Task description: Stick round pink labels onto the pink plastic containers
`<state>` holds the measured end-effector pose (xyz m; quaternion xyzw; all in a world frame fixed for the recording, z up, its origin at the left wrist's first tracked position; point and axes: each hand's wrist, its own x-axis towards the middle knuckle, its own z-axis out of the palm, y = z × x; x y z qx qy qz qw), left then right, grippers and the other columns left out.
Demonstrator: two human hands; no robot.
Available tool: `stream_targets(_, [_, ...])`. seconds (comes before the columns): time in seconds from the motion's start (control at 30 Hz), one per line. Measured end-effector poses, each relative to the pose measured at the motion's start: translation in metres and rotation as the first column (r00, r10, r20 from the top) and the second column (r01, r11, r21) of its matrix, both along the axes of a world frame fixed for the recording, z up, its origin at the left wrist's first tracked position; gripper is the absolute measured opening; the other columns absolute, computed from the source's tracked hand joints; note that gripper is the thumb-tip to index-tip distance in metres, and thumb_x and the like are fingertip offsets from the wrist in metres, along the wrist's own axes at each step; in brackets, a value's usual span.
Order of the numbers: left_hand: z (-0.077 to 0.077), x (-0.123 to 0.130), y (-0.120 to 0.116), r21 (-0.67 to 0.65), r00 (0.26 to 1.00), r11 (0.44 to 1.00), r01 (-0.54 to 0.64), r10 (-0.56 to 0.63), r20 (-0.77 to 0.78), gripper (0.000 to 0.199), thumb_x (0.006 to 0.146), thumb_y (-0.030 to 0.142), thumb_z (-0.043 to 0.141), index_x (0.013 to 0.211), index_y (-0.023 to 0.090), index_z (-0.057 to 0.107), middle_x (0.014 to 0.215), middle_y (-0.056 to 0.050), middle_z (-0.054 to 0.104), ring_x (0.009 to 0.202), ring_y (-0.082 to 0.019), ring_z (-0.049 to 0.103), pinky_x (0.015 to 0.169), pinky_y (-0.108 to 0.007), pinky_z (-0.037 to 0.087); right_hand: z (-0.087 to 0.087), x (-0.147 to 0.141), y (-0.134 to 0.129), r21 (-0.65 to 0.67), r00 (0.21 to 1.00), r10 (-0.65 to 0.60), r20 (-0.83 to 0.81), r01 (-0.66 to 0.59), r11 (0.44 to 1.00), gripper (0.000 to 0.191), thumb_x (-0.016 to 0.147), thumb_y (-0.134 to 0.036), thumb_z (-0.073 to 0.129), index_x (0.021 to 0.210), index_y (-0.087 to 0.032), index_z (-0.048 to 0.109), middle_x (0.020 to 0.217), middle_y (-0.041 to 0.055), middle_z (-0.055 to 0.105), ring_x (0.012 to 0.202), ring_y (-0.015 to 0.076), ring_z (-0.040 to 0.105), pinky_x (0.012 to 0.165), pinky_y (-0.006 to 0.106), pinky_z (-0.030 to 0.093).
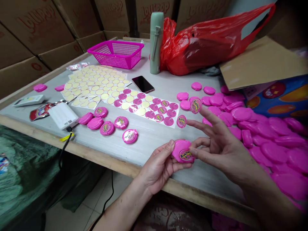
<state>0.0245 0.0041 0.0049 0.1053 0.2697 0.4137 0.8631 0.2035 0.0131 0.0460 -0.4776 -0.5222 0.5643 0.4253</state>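
Note:
My left hand (160,168) is closed around a pink round plastic case (178,149) above the table's front edge. Between the thumb and a finger of my right hand (221,147) is a round printed sticker (186,156), lying against the lower right of the case's face. Whether it is fully stuck down cannot be seen. Two of my other right fingers stretch out, with one round sticker (195,105) on one tip and a second loose sticker (181,121) on another. Beyond them lies a sticker sheet (144,107), with pink stickers and pale emptied circles.
A pile of pink cases (262,128) fills the right side. Several labelled cases (107,128) lie left of centre, near a white power bank (63,115). Behind are used sheets (96,80), a phone (143,84), a pink basket (117,59), a green flask (156,45) and a red bag (202,45).

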Motion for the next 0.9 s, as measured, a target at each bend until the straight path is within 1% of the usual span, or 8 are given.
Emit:
stream_targets(0.2, [-0.0003, 0.0001, -0.0005, 0.001, 1.0, 1.0, 0.016, -0.016, -0.013, 0.029, 0.099, 0.029, 0.055, 0.097, 0.008, 0.075, 0.093, -0.012, 0.076, 0.079, -0.016, 0.074, 0.078, -0.029, 0.063, 0.0018, -0.0003, 0.0005, 0.015, 0.999, -0.002, 0.04, 0.002, 1.0, 0.098, 0.078, -0.021, 0.082, 0.153, -0.053, 0.029, 0.153, 0.0055, 0.046, 0.075, 0.0099, 0.069, 0.063, 0.023, 0.063])
stream_targets(0.4, [-0.0016, -0.0004, -0.0022, 0.013, 0.999, 1.0, 0.027, -0.026, -0.024, 0.029, 0.097, 0.031, 0.059, 0.098, 0.008, 0.076, 0.093, -0.012, 0.077, 0.079, -0.017, 0.074, 0.078, -0.029, 0.063, 0.0034, -0.0026, -0.0012, 0.056, 0.994, -0.014, 0.11, 0.008, 0.998, 0.096, 0.079, -0.02, 0.08, 0.154, -0.052, 0.029, 0.153, 0.0064, 0.047, 0.074, 0.0102, 0.071, 0.06, 0.021, 0.062])
stream_targets(0.73, [-0.0029, -0.0002, -0.0013, 0.026, 0.998, 0.999, 0.046, -0.045, -0.046, 0.029, 0.095, 0.034, 0.063, 0.1, 0.008, 0.076, 0.093, -0.012, 0.076, 0.079, -0.018, 0.074, 0.077, -0.029, 0.063, 0.0051, -0.0045, -0.004, 0.135, 0.976, -0.054, 0.211, 0.025, 0.991, 0.094, 0.08, -0.017, 0.077, 0.154, -0.05, 0.03, 0.154, 0.006, 0.047, 0.073, 0.0107, 0.071, 0.062, 0.025, 0.064])
stream_targets(0.9, [-0.0029, -0.0005, -0.0016, 0.035, 0.997, 0.998, 0.053, -0.051, -0.061, 0.03, 0.095, 0.035, 0.063, 0.101, 0.008, 0.076, 0.092, -0.012, 0.076, 0.079, -0.018, 0.074, 0.078, -0.029, 0.063, 0.0055, -0.0043, -0.0043, 0.157, 0.969, -0.056, 0.241, 0.018, 0.987, 0.093, 0.081, -0.017, 0.076, 0.155, -0.05, 0.029, 0.154, 0.0053, 0.047, 0.073, 0.0108, 0.071, 0.062, 0.025, 0.064])
